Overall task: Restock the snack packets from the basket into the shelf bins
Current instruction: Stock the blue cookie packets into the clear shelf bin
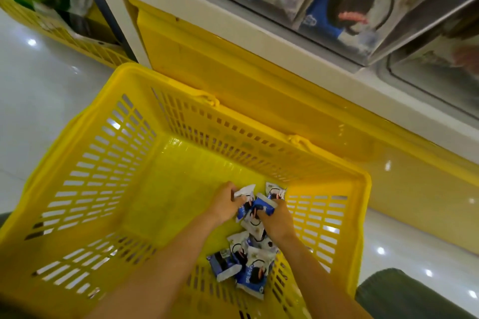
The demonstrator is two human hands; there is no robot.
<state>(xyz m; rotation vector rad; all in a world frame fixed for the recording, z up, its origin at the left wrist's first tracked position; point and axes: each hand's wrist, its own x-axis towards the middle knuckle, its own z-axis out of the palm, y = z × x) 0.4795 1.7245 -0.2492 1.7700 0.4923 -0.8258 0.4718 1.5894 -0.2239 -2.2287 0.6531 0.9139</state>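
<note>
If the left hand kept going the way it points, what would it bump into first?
The left hand pinches a white crinkly plastic snack packet. Going on, it would probably bump the blue-and-white plastic snack packet in the right hand next, though depth is unclear.

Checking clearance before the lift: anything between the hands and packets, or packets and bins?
Nothing at the grip: left hand and right hand hold packets in the basket. Upward, only the basket's far wall and the white ledge lie below the bins; their clear fronts face out, opening not visible.
</note>
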